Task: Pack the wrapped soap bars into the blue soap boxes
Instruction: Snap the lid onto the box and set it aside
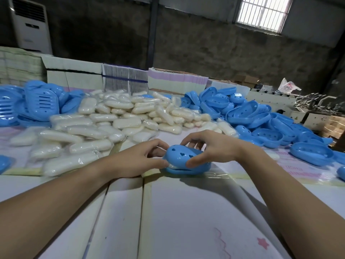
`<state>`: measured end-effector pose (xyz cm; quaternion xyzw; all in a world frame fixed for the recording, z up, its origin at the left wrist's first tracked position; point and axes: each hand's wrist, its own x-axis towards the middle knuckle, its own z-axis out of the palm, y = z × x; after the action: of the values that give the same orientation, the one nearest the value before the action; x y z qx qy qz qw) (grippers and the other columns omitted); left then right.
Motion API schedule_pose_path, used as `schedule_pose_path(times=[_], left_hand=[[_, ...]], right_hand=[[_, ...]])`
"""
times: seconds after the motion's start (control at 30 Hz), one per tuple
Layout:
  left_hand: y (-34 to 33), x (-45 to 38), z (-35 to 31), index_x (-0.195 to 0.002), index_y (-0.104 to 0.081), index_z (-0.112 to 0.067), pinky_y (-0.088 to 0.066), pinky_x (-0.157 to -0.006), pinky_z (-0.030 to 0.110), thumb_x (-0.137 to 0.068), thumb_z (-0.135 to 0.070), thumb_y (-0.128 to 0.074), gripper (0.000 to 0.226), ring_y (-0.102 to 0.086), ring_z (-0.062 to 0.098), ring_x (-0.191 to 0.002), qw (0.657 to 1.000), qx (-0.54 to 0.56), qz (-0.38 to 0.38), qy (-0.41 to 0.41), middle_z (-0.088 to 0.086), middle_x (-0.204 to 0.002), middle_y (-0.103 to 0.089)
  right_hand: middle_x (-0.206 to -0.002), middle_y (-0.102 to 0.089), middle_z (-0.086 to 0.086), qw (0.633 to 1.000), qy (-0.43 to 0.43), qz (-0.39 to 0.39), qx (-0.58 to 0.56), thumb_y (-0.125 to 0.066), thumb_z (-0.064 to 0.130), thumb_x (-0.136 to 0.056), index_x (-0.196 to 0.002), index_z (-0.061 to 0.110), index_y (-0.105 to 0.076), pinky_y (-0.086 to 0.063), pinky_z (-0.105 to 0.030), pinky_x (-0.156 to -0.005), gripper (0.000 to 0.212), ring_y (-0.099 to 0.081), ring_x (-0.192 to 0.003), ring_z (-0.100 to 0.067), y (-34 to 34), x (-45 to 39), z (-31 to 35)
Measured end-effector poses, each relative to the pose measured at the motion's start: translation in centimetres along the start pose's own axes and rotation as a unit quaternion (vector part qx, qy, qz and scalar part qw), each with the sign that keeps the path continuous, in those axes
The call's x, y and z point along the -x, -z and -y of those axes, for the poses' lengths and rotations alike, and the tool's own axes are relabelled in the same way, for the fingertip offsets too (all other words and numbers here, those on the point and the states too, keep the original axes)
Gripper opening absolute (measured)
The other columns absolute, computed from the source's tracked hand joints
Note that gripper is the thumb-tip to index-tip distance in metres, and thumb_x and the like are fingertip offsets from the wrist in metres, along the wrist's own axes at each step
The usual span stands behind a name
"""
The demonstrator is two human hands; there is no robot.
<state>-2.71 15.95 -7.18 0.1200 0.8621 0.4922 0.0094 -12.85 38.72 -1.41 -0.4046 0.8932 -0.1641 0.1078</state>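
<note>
2 bare forearms reach over the table (186, 212) to where the left hand (138, 161) and right hand (211, 148) curl around 1 blue soap box (184, 157), lid half shut over wrapped soap, the soap pile (112, 116) beyond.

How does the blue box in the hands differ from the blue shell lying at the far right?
The held soap box has its lid on, heart holes up, gripped by left hand and right hand. The loose shell lies open side up and untouched. Both are blue ovals.
</note>
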Motion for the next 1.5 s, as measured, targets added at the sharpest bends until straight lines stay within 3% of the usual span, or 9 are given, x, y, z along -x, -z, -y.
schedule_pose_path(times=[0.2, 0.33, 0.57, 0.8, 0.93, 1.07, 1.23, 1.4, 1.5], left_hand=[[0.2, 0.1, 0.1, -0.123, -0.054, -0.04, -0.05, -0.088, 0.029, -0.075, -0.037, -0.077, 0.053, -0.064, 0.001, -0.1, 0.995, -0.097, 0.002, -0.007, -0.023, -0.116, -0.07], [0.3, 0.0, 0.5, -0.12, -0.058, -0.037, -0.041, -0.069, 0.006, -0.08, -0.026, -0.082, 0.048, -0.06, -0.012, -0.084, 0.995, -0.096, -0.015, -0.029, -0.021, -0.113, -0.069], [0.3, -0.1, 0.4, -0.131, -0.056, -0.031, -0.045, -0.097, 0.017, -0.083, -0.019, -0.081, 0.055, -0.057, -0.004, -0.114, 0.993, -0.104, -0.002, -0.051, -0.018, -0.124, -0.063], [-0.2, -0.2, 0.2, -0.121, -0.059, -0.044, -0.041, -0.073, 0.005, -0.079, -0.041, -0.082, 0.047, -0.057, -0.012, -0.098, 0.99, -0.134, -0.038, -0.033, -0.027, -0.108, -0.065], [-0.3, -0.3, 0.2, -0.124, -0.06, -0.038, -0.047, -0.08, 0.021, -0.082, -0.041, -0.081, 0.047, -0.061, -0.005, -0.094, 0.992, -0.12, -0.033, -0.036, -0.018, -0.112, -0.067], [-0.2, -0.3, 0.3, -0.126, -0.058, -0.04, -0.048, -0.086, 0.023, -0.075, -0.051, -0.074, 0.055, -0.061, -0.004, -0.099, 0.992, -0.119, -0.022, -0.036, -0.02, -0.113, -0.066], [-0.1, -0.4, 0.8, -0.134, -0.052, -0.041, -0.049, -0.087, 0.022, -0.066, -0.064, -0.067, 0.073, -0.061, -0.002, -0.104, 0.99, -0.132, -0.04, -0.031, -0.02, -0.115, -0.064], [0.5, -0.6, 1.1, -0.134, -0.055, -0.037, -0.049, -0.093, 0.025, -0.078, -0.05, -0.075, 0.061, -0.062, -0.002, -0.107, 0.992, -0.121, -0.028, -0.029, -0.018, -0.118, -0.066], [0.5, -0.8, 1.5, -0.129, -0.059, -0.039, -0.046, -0.084, 0.013, -0.078, -0.045, -0.081, 0.056, -0.062, -0.01, -0.102, 0.992, -0.119, -0.034, -0.032, -0.022, -0.114, -0.069]], right_hand=[[-0.107, -0.06, 0.026, 0.999, 0.038, 0.004, 0.002, -0.072, 0.07, -0.058, -0.111, 0.059, -0.058, -0.052, -0.031, -0.082, 0.056, -0.055, -0.092, 0.003, -0.3, -0.2, 0.6], [-0.112, -0.061, 0.026, 0.999, 0.039, 0.004, 0.001, -0.071, 0.071, -0.057, -0.11, 0.062, -0.057, -0.048, -0.027, -0.081, 0.056, -0.054, -0.094, 0.004, -0.5, -0.3, 0.8], [-0.109, -0.061, 0.029, 0.999, 0.037, 0.022, 0.016, -0.073, 0.066, -0.057, -0.111, 0.06, -0.06, -0.051, -0.031, -0.084, 0.056, -0.056, -0.096, 0.0, -0.5, -0.4, 1.1], [-0.113, -0.062, 0.023, 0.999, 0.032, 0.039, -0.009, -0.077, 0.061, -0.061, -0.114, 0.058, -0.061, -0.048, -0.035, -0.093, 0.055, -0.055, -0.104, -0.002, -0.3, -0.3, 1.1], [-0.107, -0.059, 0.023, 0.999, 0.012, 0.034, 0.008, -0.077, 0.066, -0.056, -0.106, 0.062, -0.055, -0.051, -0.032, -0.087, 0.055, -0.057, -0.098, 0.0, -0.8, -0.6, 1.2], [-0.1, -0.057, 0.019, 0.999, 0.009, 0.01, 0.032, -0.075, 0.07, -0.048, -0.096, 0.059, -0.043, -0.052, -0.031, -0.078, 0.059, -0.059, -0.087, -0.003, -2.1, -1.0, 1.5], [-0.102, -0.056, 0.016, 0.998, 0.046, -0.032, -0.001, -0.077, 0.058, -0.064, -0.108, 0.046, -0.045, -0.05, -0.026, -0.072, 0.055, -0.059, -0.087, -0.005, -3.3, -1.4, 1.3], [-0.109, -0.051, 0.019, 0.999, 0.043, -0.009, -0.008, -0.078, 0.054, -0.07, -0.121, 0.041, -0.042, -0.049, -0.021, -0.075, 0.063, -0.057, -0.095, -0.004, -3.4, -1.6, 1.5], [-0.114, -0.05, 0.016, 0.999, 0.032, -0.004, 0.025, -0.078, 0.054, -0.072, -0.126, 0.041, -0.041, -0.051, -0.026, -0.082, 0.066, -0.055, -0.098, -0.005, -3.4, -1.4, 1.7]])
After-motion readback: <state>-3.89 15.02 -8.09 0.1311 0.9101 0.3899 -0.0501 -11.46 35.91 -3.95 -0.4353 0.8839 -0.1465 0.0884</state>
